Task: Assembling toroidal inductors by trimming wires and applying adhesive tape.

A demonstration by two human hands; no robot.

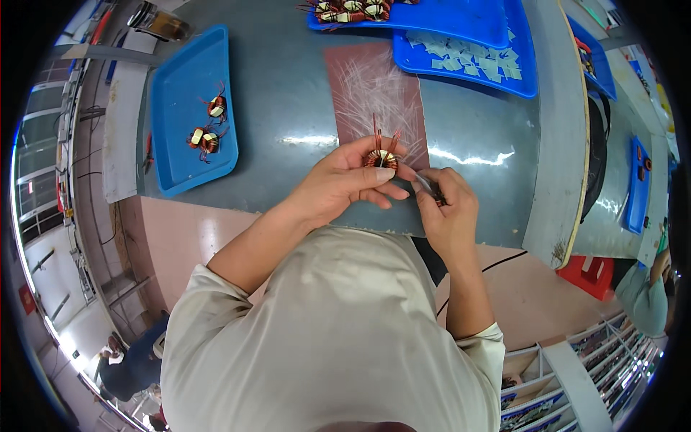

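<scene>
Over the front part of the grey bench, my left hand [349, 180] grips a ring-shaped copper coil [381, 160] between thumb and fingers. Several reddish wire ends stand up from the coil, and a pale piece shows in its middle. Close beside it on the right, my right hand [450, 209] is closed round a slim, shiny thing, mostly hidden by the fingers. Its tip points toward the coil. Behind both hands, many thin clear strips [371, 86] lie scattered on a brown mat [344, 63].
At the left, a blue tray [162, 137] holds several finished-looking coils [205, 139]. Blue trays at the back carry more coils [353, 11] and small pale pieces [475, 57]. A jar [160, 21] lies at the far left. A raised pale edge [547, 144] bounds the bench's right side.
</scene>
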